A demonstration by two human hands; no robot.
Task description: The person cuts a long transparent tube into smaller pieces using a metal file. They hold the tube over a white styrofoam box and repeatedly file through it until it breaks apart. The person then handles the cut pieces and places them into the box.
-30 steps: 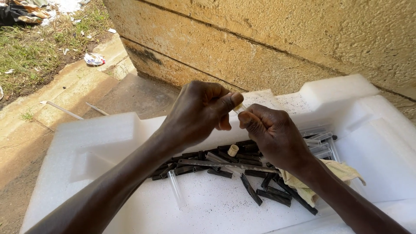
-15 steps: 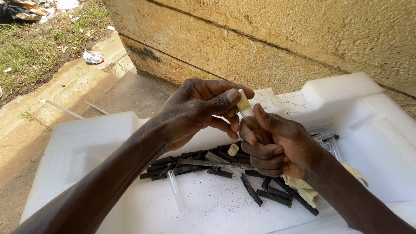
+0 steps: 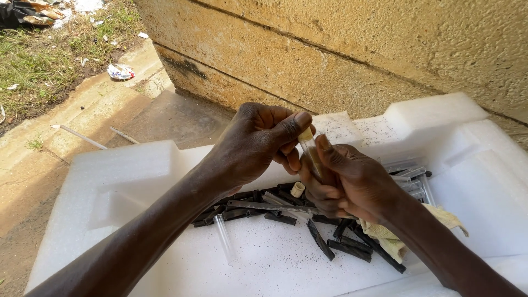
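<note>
Hands meet above a foam tray (image 3: 126,165): the right hand (image 3: 352,184) wraps its fingers around a clear tube (image 3: 311,157), the left hand (image 3: 256,143) pinches the tube's cap (image 3: 305,135) with thumb and fingers. Black sticks (image 3: 330,245) lie below.

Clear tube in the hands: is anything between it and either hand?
Nothing visible. The right hand wraps the clear tube, and the left hand presses its thumb onto the tube's top. Both touch it directly.
</note>
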